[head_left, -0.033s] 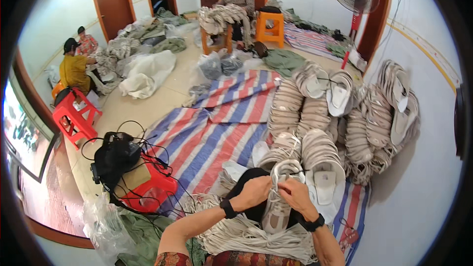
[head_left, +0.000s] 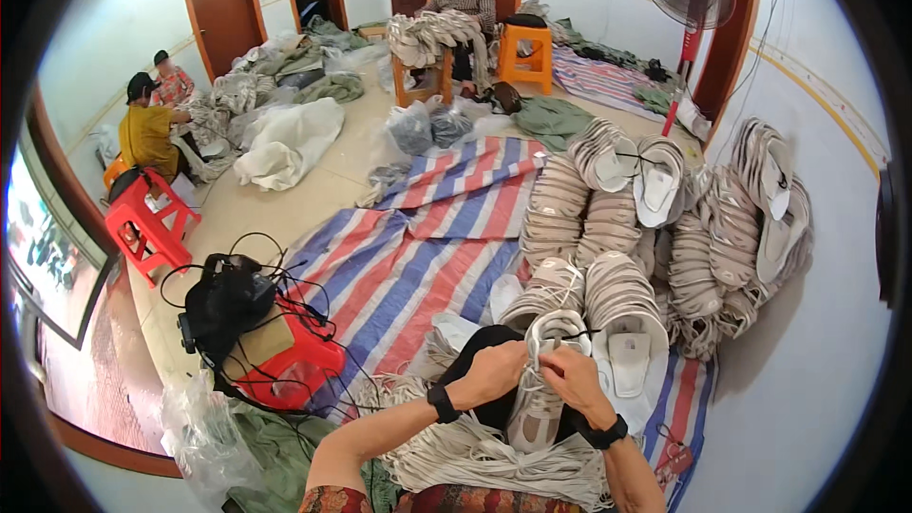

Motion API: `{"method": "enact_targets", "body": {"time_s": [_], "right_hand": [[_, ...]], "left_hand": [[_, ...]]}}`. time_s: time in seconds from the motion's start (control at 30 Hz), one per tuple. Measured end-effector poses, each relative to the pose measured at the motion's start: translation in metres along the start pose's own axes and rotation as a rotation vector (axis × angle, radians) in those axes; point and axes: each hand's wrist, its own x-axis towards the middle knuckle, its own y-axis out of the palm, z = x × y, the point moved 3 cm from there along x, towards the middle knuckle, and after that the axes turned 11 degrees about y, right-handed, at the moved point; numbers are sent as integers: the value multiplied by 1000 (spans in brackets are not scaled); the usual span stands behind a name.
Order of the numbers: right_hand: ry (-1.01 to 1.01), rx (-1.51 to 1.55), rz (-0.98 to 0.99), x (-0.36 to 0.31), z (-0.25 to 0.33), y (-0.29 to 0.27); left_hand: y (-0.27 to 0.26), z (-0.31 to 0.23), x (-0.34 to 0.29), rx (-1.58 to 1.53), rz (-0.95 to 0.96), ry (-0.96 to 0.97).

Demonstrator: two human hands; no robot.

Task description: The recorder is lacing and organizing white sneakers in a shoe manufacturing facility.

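Observation:
A beige and white sneaker (head_left: 534, 415) rests toe toward me on the dark cloth over my lap. My left hand (head_left: 494, 370) is closed at the left side of its lacing, fingers pinched on a pale shoelace. From the other side, my right hand (head_left: 576, 382) is also pinched at the lacing, near the tongue; its fingertips are partly hidden. A thin black cord (head_left: 586, 332) sticks out by the shoe's collar. Below my wrists, a thick heap of loose off-white shoelaces (head_left: 475, 461) spreads across my lap.
Nested rows of beige shoes (head_left: 622, 299) stand just ahead and right, with more shoe stacks (head_left: 698, 266) by the wall. A striped tarp (head_left: 418, 256) covers the floor. At left, a red stool (head_left: 309, 361) carries a black bag (head_left: 228, 299) and cables. Co-workers (head_left: 465, 5) sit farther back.
The whole view has shifted very slightly. Both hands keep their places at the sneaker's lacing.

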Motion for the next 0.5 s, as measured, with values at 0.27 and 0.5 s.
{"method": "enact_targets", "body": {"time_s": [0.27, 0.5], "right_hand": [[16, 14, 5, -3, 1, 0], [13, 61, 12, -3, 8, -3]], "left_hand": [[10, -3, -11, 193, 70, -51], [0, -17, -5, 285, 30, 150]]}}
